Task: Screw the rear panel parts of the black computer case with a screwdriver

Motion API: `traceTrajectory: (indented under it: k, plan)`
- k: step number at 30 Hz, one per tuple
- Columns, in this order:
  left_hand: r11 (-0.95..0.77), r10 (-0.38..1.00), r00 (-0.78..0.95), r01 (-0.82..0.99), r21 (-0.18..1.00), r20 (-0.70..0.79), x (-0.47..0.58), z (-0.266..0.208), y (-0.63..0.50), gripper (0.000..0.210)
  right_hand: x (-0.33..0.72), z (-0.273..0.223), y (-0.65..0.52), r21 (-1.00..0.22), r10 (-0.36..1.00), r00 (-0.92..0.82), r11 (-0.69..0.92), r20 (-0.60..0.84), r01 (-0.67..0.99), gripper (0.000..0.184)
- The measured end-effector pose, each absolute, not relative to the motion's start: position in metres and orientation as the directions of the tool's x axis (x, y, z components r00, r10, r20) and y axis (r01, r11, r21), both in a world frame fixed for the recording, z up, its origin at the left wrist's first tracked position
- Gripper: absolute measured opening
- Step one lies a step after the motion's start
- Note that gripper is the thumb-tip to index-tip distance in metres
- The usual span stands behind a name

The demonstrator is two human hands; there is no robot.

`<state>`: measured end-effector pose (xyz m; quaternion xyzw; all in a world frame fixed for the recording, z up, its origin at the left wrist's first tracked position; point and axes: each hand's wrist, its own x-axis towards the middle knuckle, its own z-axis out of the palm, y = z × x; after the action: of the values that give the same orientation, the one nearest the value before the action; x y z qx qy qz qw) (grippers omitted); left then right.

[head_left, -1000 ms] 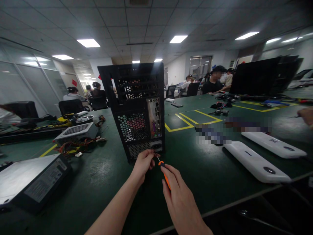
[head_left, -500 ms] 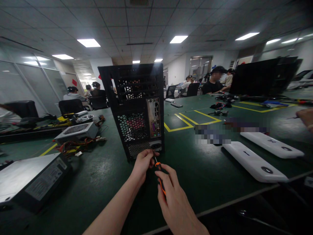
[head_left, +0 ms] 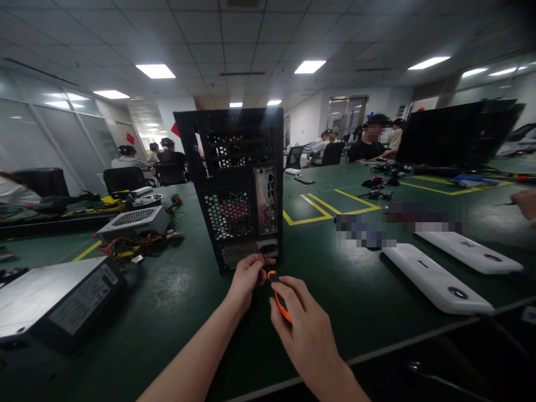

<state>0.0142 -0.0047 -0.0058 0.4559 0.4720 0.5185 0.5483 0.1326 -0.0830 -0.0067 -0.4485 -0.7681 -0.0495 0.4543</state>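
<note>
A black computer case (head_left: 194, 184) stands upright on the green table with its rear panel facing me. Low at its right corner, below the power socket, my left hand (head_left: 248, 279) has thumb and fingers pinched together. Whatever lies between those fingertips is too small to make out. My right hand (head_left: 304, 324) grips an orange and black screwdriver (head_left: 281, 298). Its shaft points up and left toward the left fingertips and the case's bottom edge; the tip is hard to see there.
On the left lie a large power supply (head_left: 62, 301) and a smaller one (head_left: 132, 223) with loose cables. Two white power banks (head_left: 435, 279) (head_left: 469, 251) rest at right. Behind them stand cables and a black case (head_left: 452, 134). Several people sit farther back; another person's hand (head_left: 525, 204) shows at right.
The screwdriver's handle leans further to the right, and my right hand has shifted slightly right with it. My left hand stays at the case's bottom edge. The view has moved a little.
</note>
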Motion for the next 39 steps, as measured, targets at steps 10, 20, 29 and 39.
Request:
traceTrajectory:
  k: [10,20,29,39]
  plan:
    - [0.06,0.998,0.006,-0.128,0.99,-0.059,0.014,-0.011,-0.001,0.018,0.134,-0.016,-0.082,-0.316,0.564,-0.213,0.692,0.797,0.649,0.026]
    - [0.058,0.998,-0.002,-0.134,0.989,-0.059,0.013,-0.011,-0.001,0.023,0.135,-0.019,-0.081,-0.366,0.568,-0.168,0.7,0.805,0.613,0.028]
    - [0.088,0.995,0.061,-0.112,0.99,-0.082,0.01,-0.01,0.001,0.021,0.141,-0.006,-0.082,-0.421,0.713,-0.202,0.591,0.671,0.688,0.027]
    - [0.064,0.997,0.049,-0.118,0.991,-0.058,0.011,-0.011,0.001,0.019,0.132,-0.022,-0.081,-0.194,0.588,-0.264,0.601,0.764,0.775,0.027]
